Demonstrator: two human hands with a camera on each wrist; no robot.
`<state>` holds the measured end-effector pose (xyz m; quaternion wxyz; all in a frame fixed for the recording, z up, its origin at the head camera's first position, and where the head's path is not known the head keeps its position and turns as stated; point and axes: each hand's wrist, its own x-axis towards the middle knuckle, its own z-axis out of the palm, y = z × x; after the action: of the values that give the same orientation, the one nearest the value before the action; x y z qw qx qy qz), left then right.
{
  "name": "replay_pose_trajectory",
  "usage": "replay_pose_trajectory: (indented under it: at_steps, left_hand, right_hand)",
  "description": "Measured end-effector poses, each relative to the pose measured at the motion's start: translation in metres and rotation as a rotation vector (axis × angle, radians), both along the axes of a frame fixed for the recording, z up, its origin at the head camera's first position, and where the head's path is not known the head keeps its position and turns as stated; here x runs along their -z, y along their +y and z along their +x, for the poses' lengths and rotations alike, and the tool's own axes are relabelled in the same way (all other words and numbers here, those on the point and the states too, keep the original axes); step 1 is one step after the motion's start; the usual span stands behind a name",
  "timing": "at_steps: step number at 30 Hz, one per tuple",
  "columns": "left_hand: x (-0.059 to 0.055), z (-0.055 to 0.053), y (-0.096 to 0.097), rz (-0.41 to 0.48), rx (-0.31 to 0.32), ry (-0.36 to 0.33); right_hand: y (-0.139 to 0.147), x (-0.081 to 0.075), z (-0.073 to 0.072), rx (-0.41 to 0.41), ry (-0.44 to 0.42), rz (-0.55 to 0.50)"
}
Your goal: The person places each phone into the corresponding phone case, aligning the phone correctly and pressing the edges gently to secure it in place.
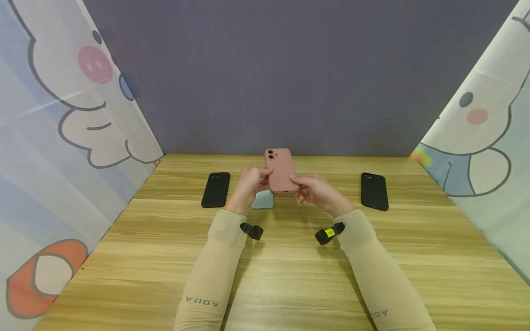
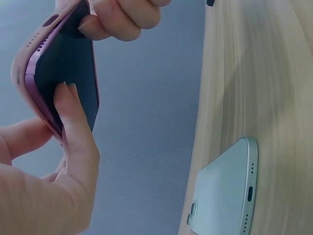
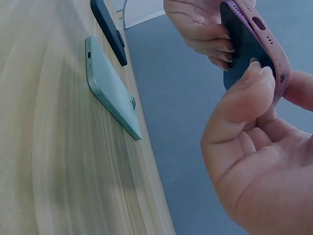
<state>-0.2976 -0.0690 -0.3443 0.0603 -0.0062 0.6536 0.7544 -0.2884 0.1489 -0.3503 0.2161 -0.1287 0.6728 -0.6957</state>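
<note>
Left hand [image 1: 250, 185], right hand [image 1: 319, 189]: pinching pink rectangular rubbery-looking case [image 1: 281, 168]!
Purple black-screened phone [image 2: 66, 63]: looks entering or leaving (tough call)
Six o'clock gap: likely needs steady pressure

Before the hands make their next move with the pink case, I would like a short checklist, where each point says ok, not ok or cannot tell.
1. Left hand grips the pink case: ok.
2. Right hand grips it at the bottom end: ok.
3. Purple phone fully seated in the case: not ok; at the bottom, its edge stands out of the case in both wrist views.
4. Pale phone lies on the table, apart from the held pair: ok.
5. Left black item and right black item are bare cases rather than phones: cannot tell.
</note>
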Motion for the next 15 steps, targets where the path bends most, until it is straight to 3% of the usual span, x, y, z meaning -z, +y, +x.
replay_pose_trajectory:
  at_steps: [8,15]
  left_hand:
    - [-0.0017,0.001,-0.0008,0.001,0.08,-0.015]
    - [-0.002,-0.0011,-0.0024,0.02,0.086,-0.026]
  right_hand:
    - [0.0046,-0.0013,0.0002,-0.024,0.081,0.14]
    - [0.0082,0.0003,-0.0032,-0.047,0.089,0.163]
